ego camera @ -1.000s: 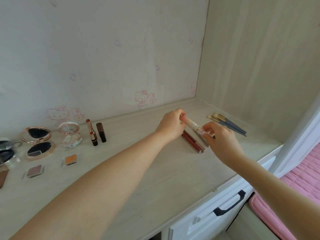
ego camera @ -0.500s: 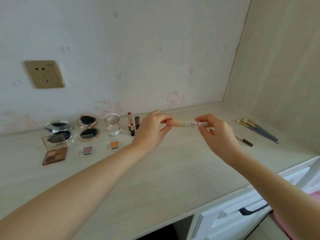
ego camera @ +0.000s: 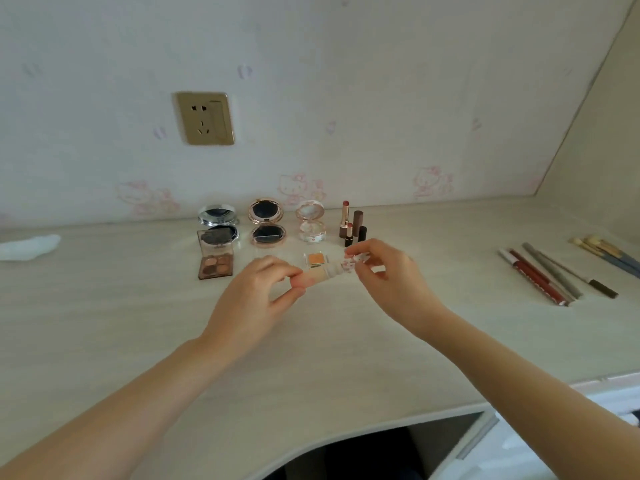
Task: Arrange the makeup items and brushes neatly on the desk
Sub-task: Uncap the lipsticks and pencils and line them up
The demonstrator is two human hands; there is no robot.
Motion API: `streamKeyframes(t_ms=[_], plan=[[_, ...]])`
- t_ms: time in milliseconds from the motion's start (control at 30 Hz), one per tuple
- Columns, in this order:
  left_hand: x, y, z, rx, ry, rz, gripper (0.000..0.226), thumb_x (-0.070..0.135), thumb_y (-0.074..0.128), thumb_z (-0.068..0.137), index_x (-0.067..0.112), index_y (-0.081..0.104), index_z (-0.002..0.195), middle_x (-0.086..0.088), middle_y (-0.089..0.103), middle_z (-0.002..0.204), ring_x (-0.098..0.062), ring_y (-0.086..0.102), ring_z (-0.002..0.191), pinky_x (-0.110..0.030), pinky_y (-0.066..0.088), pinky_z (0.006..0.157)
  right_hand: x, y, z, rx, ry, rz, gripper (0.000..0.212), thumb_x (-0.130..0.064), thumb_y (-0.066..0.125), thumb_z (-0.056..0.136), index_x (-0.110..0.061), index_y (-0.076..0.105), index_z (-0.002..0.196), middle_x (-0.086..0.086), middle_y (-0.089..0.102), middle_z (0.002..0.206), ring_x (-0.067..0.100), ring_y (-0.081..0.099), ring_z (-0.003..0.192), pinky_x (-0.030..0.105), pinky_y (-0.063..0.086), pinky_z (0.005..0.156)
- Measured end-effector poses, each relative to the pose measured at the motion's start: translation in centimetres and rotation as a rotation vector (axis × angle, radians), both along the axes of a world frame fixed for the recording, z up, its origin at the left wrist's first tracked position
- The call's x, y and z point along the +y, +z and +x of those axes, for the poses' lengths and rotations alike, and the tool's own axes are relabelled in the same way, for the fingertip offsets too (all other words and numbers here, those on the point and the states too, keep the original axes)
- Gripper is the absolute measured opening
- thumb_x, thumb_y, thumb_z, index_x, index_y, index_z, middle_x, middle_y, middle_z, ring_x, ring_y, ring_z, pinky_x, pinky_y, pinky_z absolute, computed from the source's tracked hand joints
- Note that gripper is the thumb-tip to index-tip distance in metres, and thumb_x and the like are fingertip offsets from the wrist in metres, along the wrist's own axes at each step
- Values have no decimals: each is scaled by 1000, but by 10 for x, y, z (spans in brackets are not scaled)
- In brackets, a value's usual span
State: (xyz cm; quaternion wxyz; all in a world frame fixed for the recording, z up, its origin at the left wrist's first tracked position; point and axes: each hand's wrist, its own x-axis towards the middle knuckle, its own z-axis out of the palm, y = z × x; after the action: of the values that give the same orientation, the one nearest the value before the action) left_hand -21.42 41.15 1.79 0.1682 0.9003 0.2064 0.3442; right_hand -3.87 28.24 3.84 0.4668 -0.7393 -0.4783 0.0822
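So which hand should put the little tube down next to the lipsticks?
Probably the right hand: it pinches the cream tube's patterned cap end, nearest the upright lipsticks. The left hand is farther away.

tube (ego camera: pixel 325 271) ends covered by both hands' fingers (ego camera: pixel 277 275), print on it too blurred to read. brushes (ego camera: pixel 609 252) right of tube cut by the frame edge. white thing (ego camera: pixel 29 247) far left of tube cut off, can't tell what. both forearms leave the frame.
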Motion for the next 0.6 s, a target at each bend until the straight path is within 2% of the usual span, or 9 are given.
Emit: streamKeyframes(t_ms=[100, 200, 367, 500, 600], plan=[[3, -9, -19, -25, 67, -96, 22, 24, 73, 81, 25, 69, 103, 12, 65, 93, -6, 58, 90, -30, 48, 83, 16, -9, -18, 155, 42, 56, 24, -21, 63, 87, -29, 61, 110, -14, 61, 93, -5, 58, 83, 11, 48, 66], [6, -15, -27, -48, 106, -141, 24, 19, 73, 82, 20, 70, 105, 9, 68, 93, -9, 61, 90, -31, 49, 84, 34, -14, -34, 340, 67, 138, 24, -22, 71, 81, -28, 63, 104, -10, 65, 89, -6, 59, 76, 10, 48, 66], [13, -17, -27, -102, 108, -227, 22, 13, 70, 83, 19, 68, 104, 10, 68, 91, -10, 61, 87, -20, 45, 81, 50, -23, -41, 596, 94, 188, 15, -18, 74, 79, -24, 68, 92, 0, 70, 89, 12, 65, 85, 30, 57, 76], [15, -20, -27, -130, 89, -223, 21, 11, 69, 83, 18, 67, 102, 12, 67, 94, -8, 60, 91, -19, 45, 84, 50, -27, -39, 688, 153, 222, 17, -14, 74, 80, -14, 69, 96, 4, 71, 93, 14, 68, 87, 24, 56, 73], [13, -22, -28, -144, 46, -205, 16, 8, 67, 82, 17, 62, 93, 16, 64, 92, -4, 59, 91, -11, 42, 83, 48, -25, -38, 698, 186, 235, 18, -15, 73, 81, -10, 68, 98, 8, 71, 96, 19, 68, 89, 25, 56, 75]])
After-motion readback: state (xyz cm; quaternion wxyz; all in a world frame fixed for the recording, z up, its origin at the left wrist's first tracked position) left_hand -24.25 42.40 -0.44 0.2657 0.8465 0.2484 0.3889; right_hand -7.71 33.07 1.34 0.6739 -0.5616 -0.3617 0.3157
